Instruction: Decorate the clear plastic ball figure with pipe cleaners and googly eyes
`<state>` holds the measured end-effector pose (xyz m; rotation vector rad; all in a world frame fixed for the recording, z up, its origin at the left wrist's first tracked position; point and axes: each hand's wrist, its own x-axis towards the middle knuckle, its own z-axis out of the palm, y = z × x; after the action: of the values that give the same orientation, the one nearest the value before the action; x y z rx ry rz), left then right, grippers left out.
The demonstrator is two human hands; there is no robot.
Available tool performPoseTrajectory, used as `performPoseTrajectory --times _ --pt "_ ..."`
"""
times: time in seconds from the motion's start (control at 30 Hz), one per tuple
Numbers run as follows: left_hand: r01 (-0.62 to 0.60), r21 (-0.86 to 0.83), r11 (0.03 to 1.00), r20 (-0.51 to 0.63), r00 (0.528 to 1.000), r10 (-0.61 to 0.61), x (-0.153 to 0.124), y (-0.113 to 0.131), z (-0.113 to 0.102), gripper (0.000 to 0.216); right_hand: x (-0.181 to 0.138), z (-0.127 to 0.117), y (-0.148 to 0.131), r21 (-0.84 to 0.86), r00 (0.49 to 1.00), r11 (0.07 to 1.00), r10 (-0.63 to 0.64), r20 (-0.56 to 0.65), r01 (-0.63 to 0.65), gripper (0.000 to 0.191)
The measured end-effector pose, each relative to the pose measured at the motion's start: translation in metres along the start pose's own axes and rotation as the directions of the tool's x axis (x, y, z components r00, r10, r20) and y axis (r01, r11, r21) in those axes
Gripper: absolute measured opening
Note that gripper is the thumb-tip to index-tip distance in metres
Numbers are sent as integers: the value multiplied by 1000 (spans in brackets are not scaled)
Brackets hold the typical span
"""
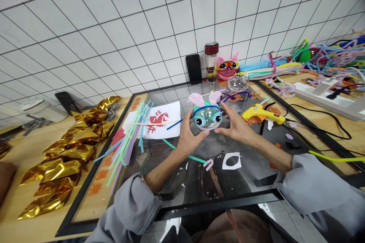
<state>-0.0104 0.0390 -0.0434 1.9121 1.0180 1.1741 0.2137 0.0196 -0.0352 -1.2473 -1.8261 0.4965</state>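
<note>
Between my two hands is a clear plastic ball decorated as an animal head [207, 118], with big round eyes, pink pipe-cleaner ears and a blue band across its top. My left hand [189, 131] grips its left side, thumb at the lower edge. On the other side my right hand [235, 125] holds it the same way. Blue pipe-cleaner [174, 124] sticks out beside my left hand. Under the hands, a green pipe cleaner [196, 158] with a pink bent end and a white paper square with an oval hole [231, 161] lie on the framed glass.
A yellow glue gun [261, 113] with a black cable lies at right. Bundled pipe cleaners [131, 136] and a red-printed paper [171, 112] lie left, gold foil [61, 159] beyond the frame. At the back stand a phone [194, 68], a bottle [211, 64] and a red-pink animal head [227, 69].
</note>
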Motion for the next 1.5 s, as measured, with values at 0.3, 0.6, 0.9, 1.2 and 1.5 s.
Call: performPoseTrajectory --times 0.3,0.6,0.9,1.2,1.5 --pt "-39 -16 999 -17 999 39 2 2 4 81 -2 2 0 6 999 999 49 -18 -49 88" --pt "-75 -27 997 -24 997 74 4 9 5 71 -2 2 1 18 998 998 64 -19 -63 87" --pt "-70 -57 996 -28 997 69 5 10 4 62 -2 1 4 25 998 997 68 13 -69 87" --pt "-78 -33 996 -47 996 76 5 11 5 59 -2 1 0 49 996 995 91 8 -91 88" --pt "-69 -39 997 -45 997 68 5 8 6 58 -1 2 -4 31 994 995 101 -30 -100 87"
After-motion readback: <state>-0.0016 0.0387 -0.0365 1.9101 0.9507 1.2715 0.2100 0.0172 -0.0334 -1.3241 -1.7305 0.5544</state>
